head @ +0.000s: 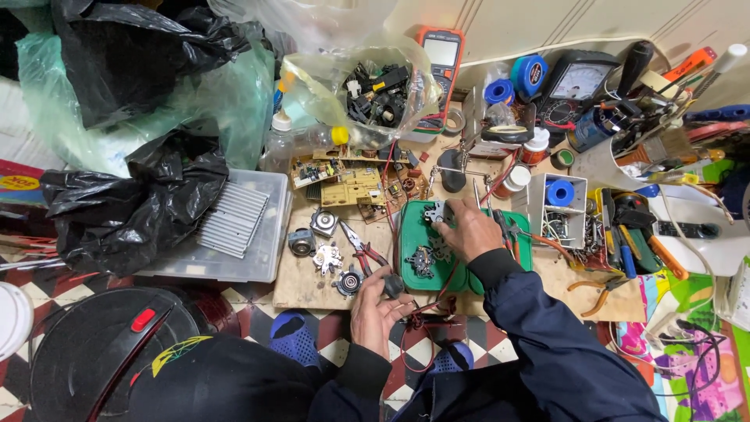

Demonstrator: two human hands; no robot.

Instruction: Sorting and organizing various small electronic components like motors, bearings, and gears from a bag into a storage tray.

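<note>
While the left hand [377, 309] grips a small black component [393, 286] at the near edge of the wooden board [312, 285], the right hand [469, 228] reaches onto the green tray [409, 234] and pinches a small grey metal bracket [434, 212] near the tray's far edge. The left fingers curl closed around the black part, with red and black wires [426, 316] trailing from it over the near edge of the board. The right hand is partly closed: thumb and forefinger hold the bracket, and the other fingers lie loosely bent.

The step in hand appears to be selection of a metal part from the tray for fitting to the wired component. 1 further cluster of dark metal parts [423, 262] lies on the tray, toward its near left corner.

To the left of the tray, red-handled pliers [364, 252] lie on the board, beside 2 small round motor parts [312, 231] and a toothed metal plate [327, 257]. Circuit boards [344, 181] lie toward the far edge.

The next move probably calls for lifting the bracket clear of the tray, bringing it to the left hand, and aligning it with the black component without snagging the wires.
</note>
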